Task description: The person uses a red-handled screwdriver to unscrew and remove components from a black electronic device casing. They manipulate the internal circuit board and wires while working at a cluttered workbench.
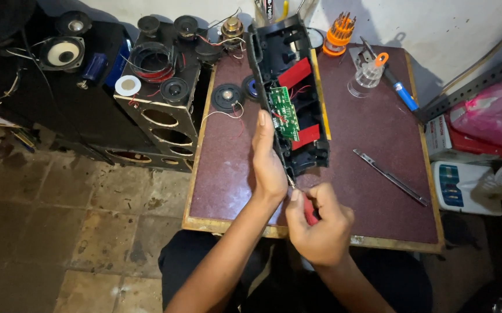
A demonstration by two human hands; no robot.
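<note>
Right hand (319, 223) clamped on red-handled screwdriver (309, 210), tip at near end of black speaker casing (288, 95); left hand (268, 159) flat, steadying casing just beyond. Screw-driving step likely; next needs steady tip seating.

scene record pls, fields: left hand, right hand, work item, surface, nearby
left hand: left hand flat against the side of the open black speaker housing
right hand: right hand grips a red-handled screwdriver, tip at the housing's near corner
work item: green circuit board exposed inside, red panels beside it
surface: dark maroon table
nearby: orange screwdriver set, blue-handled tool, metal strip, loose round speaker
</note>
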